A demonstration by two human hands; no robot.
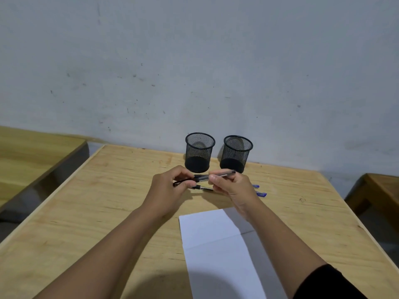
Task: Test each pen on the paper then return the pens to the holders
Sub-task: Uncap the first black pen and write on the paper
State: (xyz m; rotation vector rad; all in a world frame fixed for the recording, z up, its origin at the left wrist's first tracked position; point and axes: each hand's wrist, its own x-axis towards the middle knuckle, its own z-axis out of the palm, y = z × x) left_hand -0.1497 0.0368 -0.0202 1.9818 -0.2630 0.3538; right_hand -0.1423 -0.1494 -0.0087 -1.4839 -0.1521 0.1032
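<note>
I see two black mesh holders, left point(200, 152) and right point(236, 153), standing upright and empty. A black pen point(222, 174) is held level before them; another black pen point(203, 188) and two blue-capped pens point(260, 194) lie beneath. White paper point(216, 244) lies nearer me.

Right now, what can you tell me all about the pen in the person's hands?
The pen is thin, with a see-through barrel that looks like plastic and a black cap at its left end. It is held nearly level in the air, just in front of the two mesh holders. The right hand pinches the barrel, and the left hand grips the cap end. It touches nothing else.
</note>
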